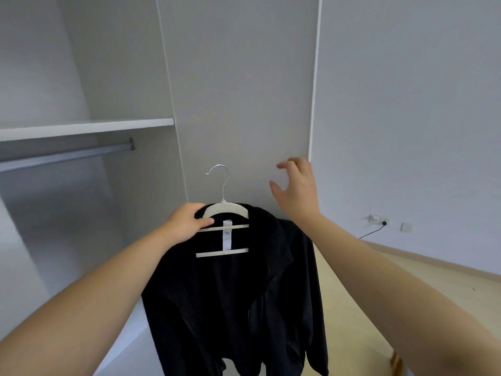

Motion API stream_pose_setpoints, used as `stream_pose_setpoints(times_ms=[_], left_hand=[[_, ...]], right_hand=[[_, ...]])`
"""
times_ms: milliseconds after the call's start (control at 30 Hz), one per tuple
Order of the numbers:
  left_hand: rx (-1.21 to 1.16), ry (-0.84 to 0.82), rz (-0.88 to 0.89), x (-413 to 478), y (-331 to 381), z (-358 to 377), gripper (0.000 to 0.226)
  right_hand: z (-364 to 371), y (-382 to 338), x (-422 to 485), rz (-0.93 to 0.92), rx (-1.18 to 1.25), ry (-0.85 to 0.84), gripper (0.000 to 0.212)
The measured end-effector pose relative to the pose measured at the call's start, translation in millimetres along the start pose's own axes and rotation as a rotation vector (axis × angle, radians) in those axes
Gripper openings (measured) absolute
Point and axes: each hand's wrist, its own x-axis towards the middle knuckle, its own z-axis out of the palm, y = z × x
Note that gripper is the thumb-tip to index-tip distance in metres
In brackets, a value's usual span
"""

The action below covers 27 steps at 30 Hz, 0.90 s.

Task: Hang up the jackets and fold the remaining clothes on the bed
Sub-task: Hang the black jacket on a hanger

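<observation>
Holding a black jacket [230, 308] up on a cream hanger [226, 208] in front of the grey wardrobe panel [238, 90], front open, hem out of view below. Gripped by the left hand [187, 223] at the hanger's left shoulder, thumb laid over the upper crossbar, fingers curled behind. Inside the collar a white label [227, 236] with small grey print, too fine to read. Right hand [298, 185] raised by the panel's right edge, fingers loosely spread, nothing in it; touching the panel or not, cannot tell. Metal hook [223, 189] free in the air, opening to the left, lower than the clothes rod [65, 154] and well apart from it. Rod just under the white shelf [86, 128], with the open wardrobe bay below it, to the left of the jacket. On the right, a wall [406, 104] with a socket [378, 219] low down.
</observation>
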Motion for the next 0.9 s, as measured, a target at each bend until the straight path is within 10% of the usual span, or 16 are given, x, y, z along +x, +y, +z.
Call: stream_pose_setpoints(times_ms=[600, 900], left_hand=[[0.036, 0.409, -0.222, -16, -101, -57, 0.008], [0.182, 0.525, -0.325, 71, -179, -106, 0.022]], right_hand=[[137, -92, 8, 0.072, 0.046, -1.058, 0.016], [269, -103, 73, 0.203, 0.223, -0.978, 0.014]])
